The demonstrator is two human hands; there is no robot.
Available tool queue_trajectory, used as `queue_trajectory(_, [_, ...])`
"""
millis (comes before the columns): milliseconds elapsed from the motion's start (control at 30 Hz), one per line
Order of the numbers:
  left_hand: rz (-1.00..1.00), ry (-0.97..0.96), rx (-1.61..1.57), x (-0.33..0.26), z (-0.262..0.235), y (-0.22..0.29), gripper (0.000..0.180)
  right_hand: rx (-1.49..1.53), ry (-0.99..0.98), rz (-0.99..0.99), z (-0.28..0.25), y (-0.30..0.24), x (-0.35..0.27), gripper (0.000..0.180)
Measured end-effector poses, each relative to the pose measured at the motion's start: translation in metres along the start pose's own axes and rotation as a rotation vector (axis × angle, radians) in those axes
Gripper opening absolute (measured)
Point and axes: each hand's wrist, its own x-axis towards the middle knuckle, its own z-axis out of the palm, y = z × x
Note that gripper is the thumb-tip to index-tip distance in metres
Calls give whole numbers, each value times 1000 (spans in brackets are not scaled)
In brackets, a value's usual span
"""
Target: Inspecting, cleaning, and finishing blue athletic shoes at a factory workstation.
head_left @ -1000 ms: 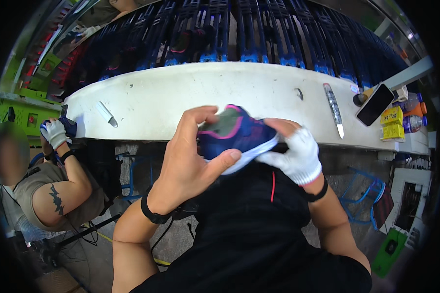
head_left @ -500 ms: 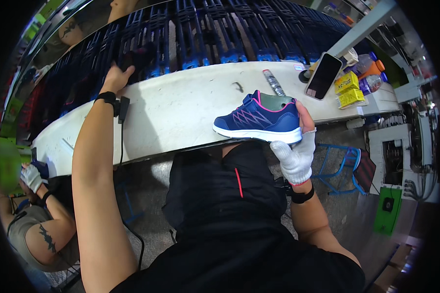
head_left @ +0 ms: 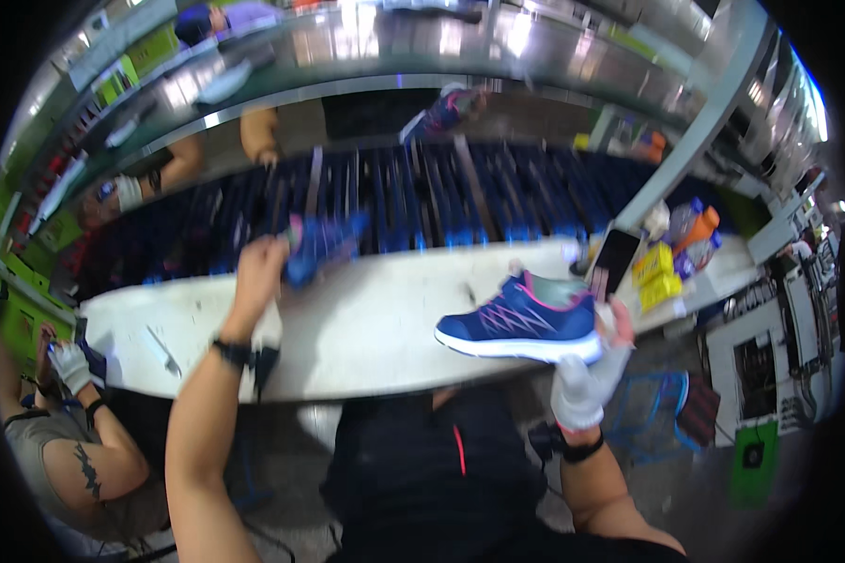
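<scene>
My right hand (head_left: pixel 587 375), in a white glove with bare fingertips, holds a navy sneaker (head_left: pixel 521 324) by its heel over the white worktop's front part. The sneaker has a white sole, pink zigzag lines and a pink collar lining, and its toe points left. My bare left hand (head_left: pixel 261 272) is raised over the far edge of the worktop. Its fingers are closed on a second blue shoe (head_left: pixel 324 246) with some pink on it; motion smears this shoe, so its sole cannot be made out.
Beyond the white worktop (head_left: pixel 376 347) runs a dark slatted rack (head_left: pixel 394 197). A phone (head_left: pixel 616 258) leans by a post, beside yellow boxes (head_left: pixel 655 279) and bottles (head_left: pixel 699 230). A pale tool (head_left: pixel 164 352) lies at left. A co-worker's gloved hand (head_left: pixel 70 368) is far left.
My left hand has lifted away from the rack, bringing up a blue shoe. My right hand still holds the sneaker by its heel. The whole view has tilted up, showing more of the far side.
</scene>
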Motion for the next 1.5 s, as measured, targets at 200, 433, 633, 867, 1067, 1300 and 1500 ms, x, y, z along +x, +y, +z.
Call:
queue_trajectory(200, [-246,-336,-24,-98,-23,62,34,112,150,-760,57,-97,125,96])
queue_trajectory(433, [595,-148,482,-107,20,140,44,-760,54,-926,187,-155,350,60])
queue_trajectory(633, [517,-382,586,-99,65,154,43,-809,-726,-866,283,-20,290,53])
queue_trajectory(867, [796,-49,-194,-155,78,186,62,-815,-1090,-758,404,-24,207,75])
queue_trajectory(1067, [713,-45,-280,-179,87,180,66,-864,-1087,-596,421,-27,209,66])
queue_trajectory(1300, [742,79,46,-193,37,192,56,-335,-495,-1148,242,-36,169,22])
queue_trajectory(1500, [331,97,-374,-206,50,184,28,-118,-547,-112,82,-40,48,66])
